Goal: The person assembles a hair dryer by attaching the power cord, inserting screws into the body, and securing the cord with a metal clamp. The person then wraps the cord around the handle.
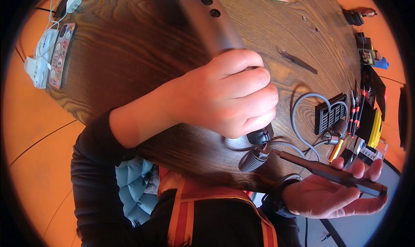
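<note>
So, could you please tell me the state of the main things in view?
Dark appliance: gripped by the left hand.
Wires: exposed at its lower end.
Ribbed cord sleeve: outside the appliance.
Pen-shaped tool: held by the right hand, tip toward the wires; contact unclear.
Grey cord: loosely looped.
Tweezers: lying on the table.

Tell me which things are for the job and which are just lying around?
Probably for the job:
grey appliance, held in the left hand
dark pen-shaped tool, held in the right hand
ribbed cord sleeve

Probably just lying around:
patterned phone
white plug
tweezers, in nobody's hand
</note>
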A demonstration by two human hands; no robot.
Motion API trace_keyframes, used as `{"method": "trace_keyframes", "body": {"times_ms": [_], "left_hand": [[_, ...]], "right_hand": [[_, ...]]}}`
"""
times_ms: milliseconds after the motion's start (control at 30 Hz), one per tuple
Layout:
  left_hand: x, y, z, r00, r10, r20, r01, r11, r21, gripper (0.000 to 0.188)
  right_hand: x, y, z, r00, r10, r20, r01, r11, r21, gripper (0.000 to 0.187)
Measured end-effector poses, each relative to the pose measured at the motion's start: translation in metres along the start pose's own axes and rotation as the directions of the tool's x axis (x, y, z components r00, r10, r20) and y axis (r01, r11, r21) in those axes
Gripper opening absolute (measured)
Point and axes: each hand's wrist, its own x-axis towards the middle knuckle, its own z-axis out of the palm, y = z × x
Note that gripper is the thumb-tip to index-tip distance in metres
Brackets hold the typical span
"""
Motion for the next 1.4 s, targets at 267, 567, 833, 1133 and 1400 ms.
{"method": "trace_keyframes", "body": {"times_ms": [267,567,833,1133,1400], "left_hand": [[0.001,-0.002,-0.013,0.986,0.031,0.165,-0.024,0.999,-0.043,0.013],[-0.002,0.001,0.002,1.000,0.005,-0.012,-0.005,1.000,0.005,0.009],[-0.002,0.000,0.002,1.000,0.006,-0.018,-0.006,1.000,-0.005,0.010],[-0.001,0.001,0.001,1.000,-0.004,-0.015,0.005,1.000,0.005,0.010],[-0.001,0.001,0.000,1.000,-0.009,0.001,0.009,1.000,0.002,0.009]], "right_hand": [[-0.005,0.009,0.012,0.992,-0.099,-0.081,0.078,0.969,-0.233,0.055],[-0.005,0.008,0.010,0.998,-0.046,-0.038,0.046,0.999,-0.011,0.048],[-0.004,0.007,0.011,0.992,-0.100,-0.081,0.084,0.981,-0.176,0.039],[-0.006,0.007,-0.003,0.987,-0.130,-0.089,0.100,0.952,-0.289,0.037],[-0.007,0.004,-0.005,0.995,-0.094,-0.029,0.087,0.979,-0.183,0.035]]}}
